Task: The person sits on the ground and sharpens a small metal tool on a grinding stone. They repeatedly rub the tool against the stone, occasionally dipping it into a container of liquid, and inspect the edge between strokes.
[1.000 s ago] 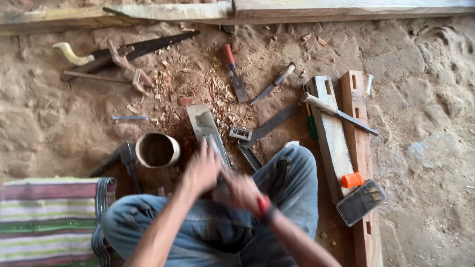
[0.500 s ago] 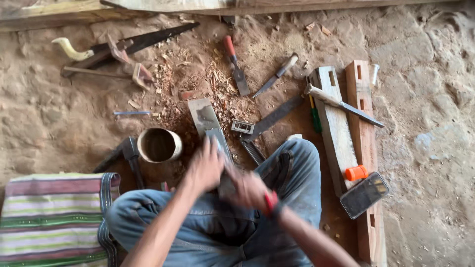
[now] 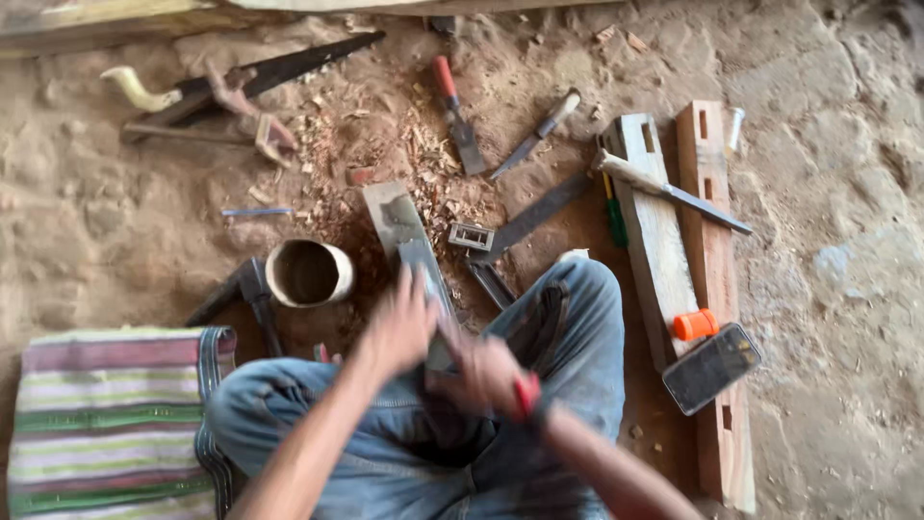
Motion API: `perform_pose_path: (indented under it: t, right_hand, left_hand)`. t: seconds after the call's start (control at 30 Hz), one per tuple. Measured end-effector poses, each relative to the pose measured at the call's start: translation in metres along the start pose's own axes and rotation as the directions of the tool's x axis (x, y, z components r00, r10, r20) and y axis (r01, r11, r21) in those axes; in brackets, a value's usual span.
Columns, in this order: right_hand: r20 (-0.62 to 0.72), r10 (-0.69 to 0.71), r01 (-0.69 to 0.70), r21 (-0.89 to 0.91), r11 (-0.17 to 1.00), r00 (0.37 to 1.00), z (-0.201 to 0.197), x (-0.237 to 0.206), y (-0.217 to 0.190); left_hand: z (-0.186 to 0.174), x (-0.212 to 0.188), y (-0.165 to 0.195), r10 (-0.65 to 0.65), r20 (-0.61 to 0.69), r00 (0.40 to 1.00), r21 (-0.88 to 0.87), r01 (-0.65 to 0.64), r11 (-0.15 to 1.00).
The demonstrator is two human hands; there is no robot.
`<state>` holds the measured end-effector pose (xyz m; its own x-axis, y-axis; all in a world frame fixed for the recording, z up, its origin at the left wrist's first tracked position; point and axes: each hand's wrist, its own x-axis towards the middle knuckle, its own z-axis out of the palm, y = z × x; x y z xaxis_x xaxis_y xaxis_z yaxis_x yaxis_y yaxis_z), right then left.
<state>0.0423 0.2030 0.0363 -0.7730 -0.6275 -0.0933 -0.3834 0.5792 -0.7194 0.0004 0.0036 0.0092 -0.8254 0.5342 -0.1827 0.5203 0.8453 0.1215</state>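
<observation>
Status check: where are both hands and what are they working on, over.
Left hand and right hand both blurred, close together over the grey sharpening stone. What they grip is unclear. Clay cup sits just left; nothing blocking.

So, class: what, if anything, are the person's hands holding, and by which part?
Both hands, left hand and right hand, grip something small over the near end of the grey sharpening stone. Motion blur hides what it is and where it is gripped.

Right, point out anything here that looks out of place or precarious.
The phone lies screen-up on the wooden plank, overhanging its edge beside the orange cap. Wood chips are scattered over the dirt among the tools. Both hands are motion-blurred.
</observation>
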Motion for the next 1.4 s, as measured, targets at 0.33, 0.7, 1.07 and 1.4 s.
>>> perform_pose_path:
  t: [0.33, 0.7, 1.07, 1.4]
  right_hand:
    - [0.042, 0.021, -0.011, -0.227, 0.974, 0.999, -0.009, 0.092, 0.047]
    - [0.029, 0.079, -0.075, -0.125, 0.989, 0.996, 0.006, 0.039, 0.023]
    - [-0.049, -0.006, 0.006, 0.011, 1.0, 0.999, 0.015, -0.018, -0.003]
    - [-0.007, -0.065, 0.064, -0.152, 0.986, 0.998, -0.007, 0.052, 0.029]
  left_hand:
    - [-0.007, 0.054, -0.057, -0.094, -0.211, 0.973, 0.082, 0.113, 0.99]
    - [0.008, 0.025, -0.025, -0.023, -0.044, 0.999, 0.014, 0.024, 1.0]
    - [0.016, -0.015, 0.013, 0.075, -0.156, 0.985, 0.041, -0.07, 0.997]
    - [-0.007, 0.024, -0.019, -0.111, -0.145, 0.983, 0.019, 0.115, 0.993]
